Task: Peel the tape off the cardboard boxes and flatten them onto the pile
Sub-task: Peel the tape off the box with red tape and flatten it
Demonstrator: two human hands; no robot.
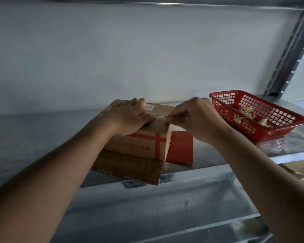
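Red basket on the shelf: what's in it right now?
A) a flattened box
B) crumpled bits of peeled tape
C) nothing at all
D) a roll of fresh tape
B: the red basket holds several crumpled, pale, shiny scraps of tape on its floor, while the right hand pinches at the tape along the top seam of the cardboard box.

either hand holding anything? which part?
Right hand pinches the tape end at the cardboard box's top seam. Left hand lies flat on the box top, gripping nothing.
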